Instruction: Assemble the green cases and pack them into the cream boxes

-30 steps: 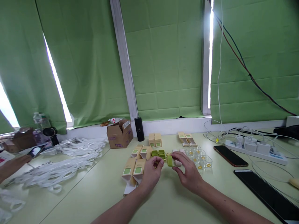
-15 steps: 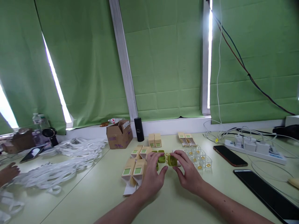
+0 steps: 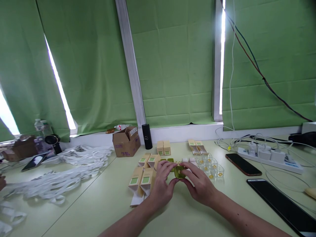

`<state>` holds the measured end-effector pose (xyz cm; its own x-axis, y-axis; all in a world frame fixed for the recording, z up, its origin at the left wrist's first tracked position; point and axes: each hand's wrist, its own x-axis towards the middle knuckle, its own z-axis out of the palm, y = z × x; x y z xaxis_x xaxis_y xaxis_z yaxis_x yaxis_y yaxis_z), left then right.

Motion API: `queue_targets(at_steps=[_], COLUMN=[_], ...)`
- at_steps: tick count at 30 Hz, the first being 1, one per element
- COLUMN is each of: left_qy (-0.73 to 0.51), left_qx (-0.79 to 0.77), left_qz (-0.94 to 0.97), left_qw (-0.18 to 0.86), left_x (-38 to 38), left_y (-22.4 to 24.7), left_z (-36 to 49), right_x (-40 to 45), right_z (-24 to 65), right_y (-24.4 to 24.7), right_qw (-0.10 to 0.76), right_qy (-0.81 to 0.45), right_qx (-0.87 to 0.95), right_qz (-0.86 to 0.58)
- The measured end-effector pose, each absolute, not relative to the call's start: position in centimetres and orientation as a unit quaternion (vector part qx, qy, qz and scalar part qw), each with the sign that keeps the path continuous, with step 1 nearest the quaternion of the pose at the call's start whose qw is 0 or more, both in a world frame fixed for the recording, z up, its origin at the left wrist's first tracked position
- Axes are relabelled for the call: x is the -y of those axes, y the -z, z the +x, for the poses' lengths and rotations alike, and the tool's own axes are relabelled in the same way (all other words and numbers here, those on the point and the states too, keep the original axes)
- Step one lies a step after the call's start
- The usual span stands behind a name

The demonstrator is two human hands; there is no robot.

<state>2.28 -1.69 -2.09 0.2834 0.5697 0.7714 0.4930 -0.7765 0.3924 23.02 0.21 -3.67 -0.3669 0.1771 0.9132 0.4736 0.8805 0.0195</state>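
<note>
Between my two hands is a small square green cup [image 3: 179, 172], tilted so that its hollow side faces me. My right hand [image 3: 200, 184] pinches its right side between thumb and fingers. On the cup's left side, my left hand [image 3: 162, 184] closes its thumb and fingers against the edge. More green cups [image 3: 170, 160] sit just behind my left hand, partly hidden by it. Several cream cartons with green labels [image 3: 145, 179] stand left of that hand. Right of my right hand is a cluster of clear cups with yellow bases [image 3: 209, 166].
Two cream cartons [image 3: 163, 148] stand farther back, near a black cylinder [image 3: 147, 136] and a cardboard box [image 3: 126, 141]. White straps [image 3: 61, 179] spread across the left. Phones [image 3: 243, 164], a tablet [image 3: 283, 204] and a power strip [image 3: 270, 160] lie right. Another person's hand [image 3: 2, 182] shows at the left edge.
The green cup has moved slightly left and turned its hollow side more toward me. My left hand has come onto it. The other person's hand has drawn back toward the left edge.
</note>
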Motion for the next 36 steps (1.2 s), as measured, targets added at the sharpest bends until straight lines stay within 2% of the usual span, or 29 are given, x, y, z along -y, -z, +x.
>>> queue_targets(at_steps=[19, 36], left_qy=[-0.504, -0.511], left_qx=[-0.318, -0.322], left_qz=[0.803, 0.797], left_qw=[-0.022, -0.018], left_x=[1.96, 1.87], left_y=[2.27, 2.25], left_z=[2.24, 2.32], right_x=[0.08, 0.1], right_z=[22.89, 22.75], right_y=[3.22, 3.25], right_qw=[0.502, 0.523], right_qy=[0.167, 0.162], right_qx=[0.825, 0.814], right_qz=[-0.2, -0.195])
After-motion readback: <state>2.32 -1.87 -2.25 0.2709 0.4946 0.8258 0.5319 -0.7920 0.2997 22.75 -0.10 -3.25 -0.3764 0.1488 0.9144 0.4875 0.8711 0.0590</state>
